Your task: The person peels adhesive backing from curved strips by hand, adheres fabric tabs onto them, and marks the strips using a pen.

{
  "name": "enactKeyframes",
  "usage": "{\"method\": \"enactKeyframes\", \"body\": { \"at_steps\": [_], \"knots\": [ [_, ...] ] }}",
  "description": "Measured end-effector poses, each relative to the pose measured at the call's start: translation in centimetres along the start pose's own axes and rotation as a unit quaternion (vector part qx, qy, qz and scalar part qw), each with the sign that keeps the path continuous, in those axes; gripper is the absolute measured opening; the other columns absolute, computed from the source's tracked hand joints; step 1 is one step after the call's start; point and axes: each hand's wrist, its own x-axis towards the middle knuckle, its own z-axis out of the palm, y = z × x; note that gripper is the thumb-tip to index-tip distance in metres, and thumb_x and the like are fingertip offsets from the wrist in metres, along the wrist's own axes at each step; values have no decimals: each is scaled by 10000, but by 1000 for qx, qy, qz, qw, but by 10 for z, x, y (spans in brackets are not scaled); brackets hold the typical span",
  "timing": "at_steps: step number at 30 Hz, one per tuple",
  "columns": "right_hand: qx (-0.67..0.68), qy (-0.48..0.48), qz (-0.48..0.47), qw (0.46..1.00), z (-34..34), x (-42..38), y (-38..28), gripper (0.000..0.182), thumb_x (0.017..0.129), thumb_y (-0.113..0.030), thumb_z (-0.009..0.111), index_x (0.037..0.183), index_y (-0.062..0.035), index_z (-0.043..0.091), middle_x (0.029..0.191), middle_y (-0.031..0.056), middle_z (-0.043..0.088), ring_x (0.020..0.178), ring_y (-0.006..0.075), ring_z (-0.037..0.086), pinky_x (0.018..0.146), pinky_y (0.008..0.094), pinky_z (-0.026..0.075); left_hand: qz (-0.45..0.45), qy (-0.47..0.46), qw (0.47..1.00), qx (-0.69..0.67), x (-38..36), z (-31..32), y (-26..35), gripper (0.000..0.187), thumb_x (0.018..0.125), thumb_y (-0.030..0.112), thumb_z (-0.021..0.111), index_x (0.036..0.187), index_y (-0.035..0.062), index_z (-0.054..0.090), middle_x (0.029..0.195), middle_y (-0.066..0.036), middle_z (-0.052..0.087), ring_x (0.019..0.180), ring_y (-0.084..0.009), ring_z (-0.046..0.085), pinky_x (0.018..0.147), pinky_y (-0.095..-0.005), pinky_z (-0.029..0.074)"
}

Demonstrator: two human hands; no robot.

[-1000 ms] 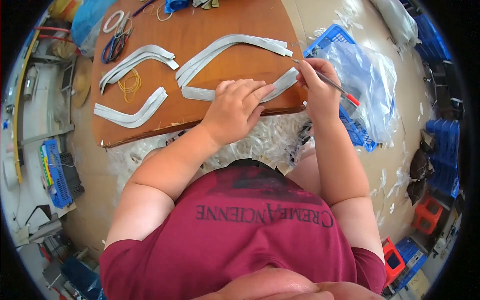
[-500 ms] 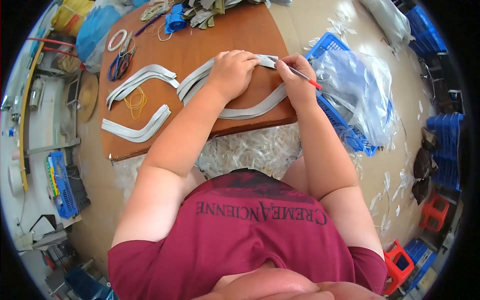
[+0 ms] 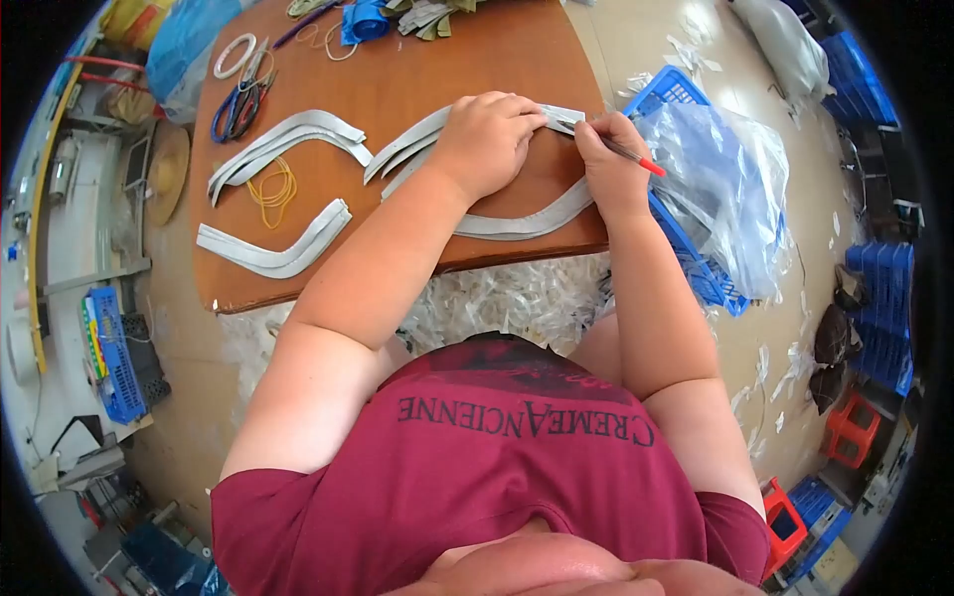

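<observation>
My left hand (image 3: pixel 487 146) lies over a stack of curved, pale grey fabric-like strips (image 3: pixel 409 141), its fingers flat along the upper strip and its thumb hidden. My right hand (image 3: pixel 616 164) pinches a slim pen with a red end (image 3: pixel 636 158). The pen's tip points left, at the strip's right end. Below both hands, another curved grey strip (image 3: pixel 527 224) bends along the table's near edge. To the left are two more bundles, an arched one (image 3: pixel 288 142) and an angled one (image 3: pixel 278 253).
On the brown table (image 3: pixel 417 74) are blue-handled scissors (image 3: pixel 237 111), a white tape ring (image 3: pixel 235 56), yellow rubber bands (image 3: pixel 273 194) and a blue roll (image 3: pixel 365 20). A blue basket (image 3: pixel 668 89) with clear plastic (image 3: pixel 715 189) stands to the right. Scraps (image 3: pixel 512 293) litter the floor.
The view has shifted slightly, so the table and hands sit a little further right. My left hand stays on the strips. The pen remains in my right hand at the strip's end.
</observation>
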Motion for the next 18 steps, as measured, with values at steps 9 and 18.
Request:
{"method": "enactKeyframes", "body": {
  "at_steps": [9,18],
  "knots": [
    [-19,-7,-22,1000,0,1,-1,122,760,-105,635,726,1,584,667,73,586,616,129,530,586,278,441,-8,-6,1000,-2,-1,-1,0,210,758,84,610,954,115,680,1029,-8,647,980,-231,592,821,-386,463],
    [23,9,-24,999,0,3,9,95,749,-83,624,725,-1,583,679,75,589,624,124,536,591,267,444,-8,0,1000,-20,0,-1,0,204,745,66,613,935,101,678,1011,-17,650,956,-243,594,816,-384,466]
  ]
}}
